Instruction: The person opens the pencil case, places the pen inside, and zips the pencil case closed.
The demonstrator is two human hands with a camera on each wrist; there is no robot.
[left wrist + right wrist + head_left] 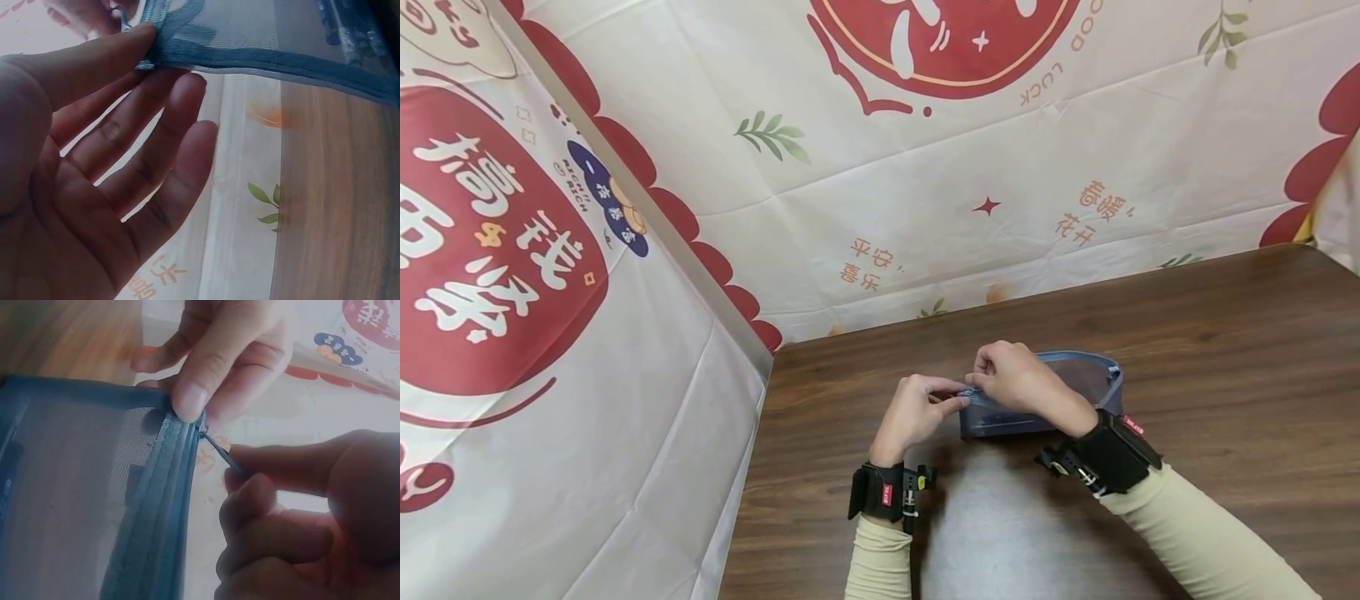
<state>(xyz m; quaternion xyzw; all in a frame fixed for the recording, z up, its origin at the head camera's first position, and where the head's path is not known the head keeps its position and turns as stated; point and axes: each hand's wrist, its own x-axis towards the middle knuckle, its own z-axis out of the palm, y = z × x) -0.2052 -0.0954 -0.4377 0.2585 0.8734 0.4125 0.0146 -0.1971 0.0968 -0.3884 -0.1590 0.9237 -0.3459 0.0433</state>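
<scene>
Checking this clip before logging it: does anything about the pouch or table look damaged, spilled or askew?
Nothing stands out. The blue mesh pouch looks intact on the wooden table; the left hand pinches its corner, and the right hand pinches the zipper pull.

Two bare hands, sleeved arms, a strapped rig on each wrist.
Left hand (912, 414) and right hand (1019, 381) wear no gloves. Both arms in close-fitting pale cream sleeves (1202, 537), ending at the wrist. Each wrist carries a wide black band (875, 492) with a small red label bearing white lettering. Black camera mount (917, 483) juts from left band; the right band's mount (1063, 462) shows silver hardware.
</scene>
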